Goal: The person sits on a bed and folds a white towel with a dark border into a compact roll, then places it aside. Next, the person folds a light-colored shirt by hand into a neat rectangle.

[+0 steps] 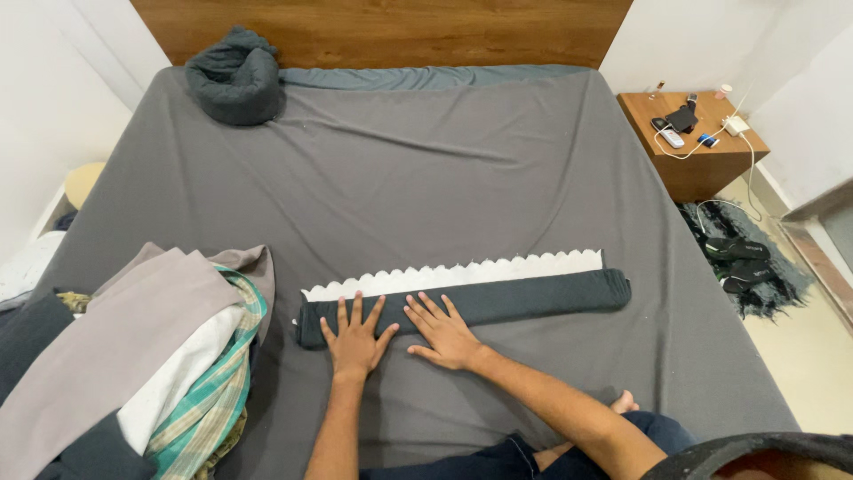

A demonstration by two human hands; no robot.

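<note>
A long dark grey cloth lies rolled or folded into a narrow strip across the grey bed sheet, with a white scalloped edge showing along its far side. My left hand lies flat, fingers spread, on the strip's left end. Right beside it, my right hand also presses flat on the strip, fingers apart. Neither hand grips anything.
A pile of clothes in beige, white and green plaid sits at the bed's near left. A bundled dark cloth rests by the wooden headboard. A wooden bedside table with small items stands right; dark sandals lie on the floor.
</note>
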